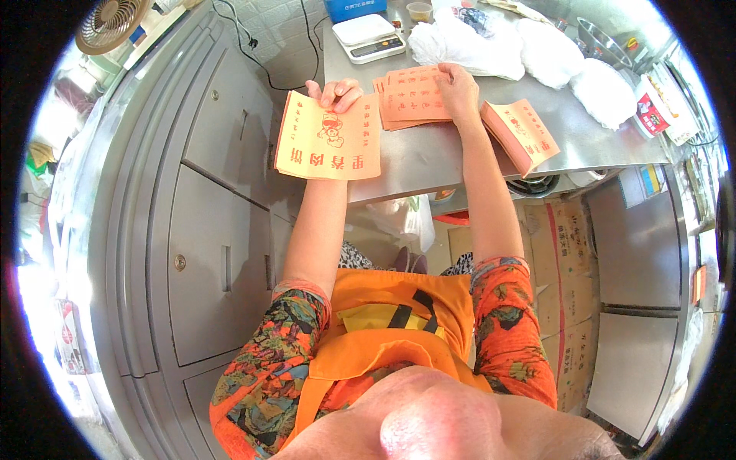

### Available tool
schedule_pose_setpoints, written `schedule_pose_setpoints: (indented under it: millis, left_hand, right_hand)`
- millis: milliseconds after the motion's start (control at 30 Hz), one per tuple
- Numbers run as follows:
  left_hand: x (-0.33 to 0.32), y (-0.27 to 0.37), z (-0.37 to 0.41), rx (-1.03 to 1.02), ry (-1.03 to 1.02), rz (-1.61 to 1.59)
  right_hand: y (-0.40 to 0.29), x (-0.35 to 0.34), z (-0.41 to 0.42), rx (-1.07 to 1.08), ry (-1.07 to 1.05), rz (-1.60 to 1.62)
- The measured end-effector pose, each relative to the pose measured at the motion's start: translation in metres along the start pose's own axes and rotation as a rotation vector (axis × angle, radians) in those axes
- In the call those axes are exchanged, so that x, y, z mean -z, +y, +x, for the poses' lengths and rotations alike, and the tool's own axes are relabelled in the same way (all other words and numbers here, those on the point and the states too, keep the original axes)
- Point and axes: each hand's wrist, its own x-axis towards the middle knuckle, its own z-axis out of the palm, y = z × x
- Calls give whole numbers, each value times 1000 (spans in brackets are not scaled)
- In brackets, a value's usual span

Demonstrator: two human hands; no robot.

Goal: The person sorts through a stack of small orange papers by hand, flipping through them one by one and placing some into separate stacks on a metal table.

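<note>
My left hand [340,96] grips a printed paper food bag [329,138], or a thin stack of them, by its upper edge, with the fingers folded over the front. The bag bears a line drawing and printed characters. To its right, my right hand [459,92] holds the right edge of a fanned stack of orange printed paper bags [411,98] at the steel table [402,155]. How tightly the fingers close beneath the paper is hidden. Another stack of the same paper bags [520,132] lies right of my right forearm, slightly fanned, near the table's front edge.
A white kitchen scale [368,37] stands at the back left beside a blue box [355,8]. White plastic bags [466,46], a steel bowl [604,40] and a printed tub [652,109] line the back and right. Grey cabinets [213,259] rise at the left; flattened cardboard [566,287] covers floor.
</note>
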Motion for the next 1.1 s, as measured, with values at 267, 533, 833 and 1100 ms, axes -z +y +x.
schedule_pose_setpoints:
  millis: [267,533,833,1100]
  left_hand:
    - [-2,-4,-1,-5,48,33]
    - [-6,0,0,-144,130,157]
    - [-37,-44,6,91,622,1095]
    - [-15,-42,7,156,687,1196]
  right_hand:
    - [2,-9,-2,11,-118,-227]
    - [-32,-7,-24,385,21,-326]
    - [-48,5,-25,395,-306,303]
    - [-69,29,-43,140,-804,825]
